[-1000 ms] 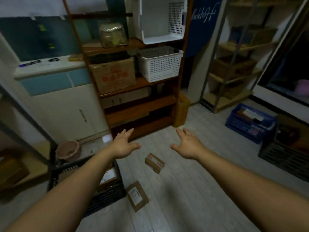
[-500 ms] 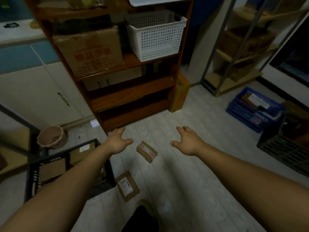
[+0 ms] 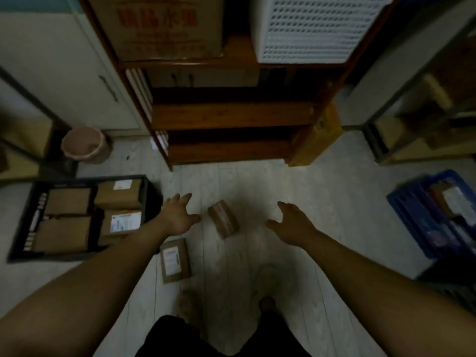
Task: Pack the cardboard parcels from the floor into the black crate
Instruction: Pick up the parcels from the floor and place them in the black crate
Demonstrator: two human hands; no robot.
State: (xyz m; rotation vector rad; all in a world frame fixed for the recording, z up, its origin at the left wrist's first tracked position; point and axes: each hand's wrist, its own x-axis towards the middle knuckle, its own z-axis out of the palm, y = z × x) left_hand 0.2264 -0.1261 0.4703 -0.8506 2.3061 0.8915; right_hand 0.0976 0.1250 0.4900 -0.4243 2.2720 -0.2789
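Note:
A small taped cardboard parcel [image 3: 223, 218] lies on the pale floor between my hands. My left hand [image 3: 177, 215] is open just left of it, fingers spread, not touching. My right hand [image 3: 292, 222] is open to its right, a little farther off. A flat parcel with a white label [image 3: 174, 261] lies nearer me, below my left forearm. The black crate [image 3: 22, 222] sits on the floor at the left and holds several cardboard parcels, two with white labels.
A wooden shelf unit [image 3: 231, 114] stands straight ahead with a large carton and a white basket. A pink bucket [image 3: 83, 144] is at the back left, a blue crate [image 3: 412, 215] at the right, a metal rack behind it. My feet are below.
The view has tilted down and closer to the floor. Both hands have dropped towards the small taped parcel, and the crate's contents have come into full view.

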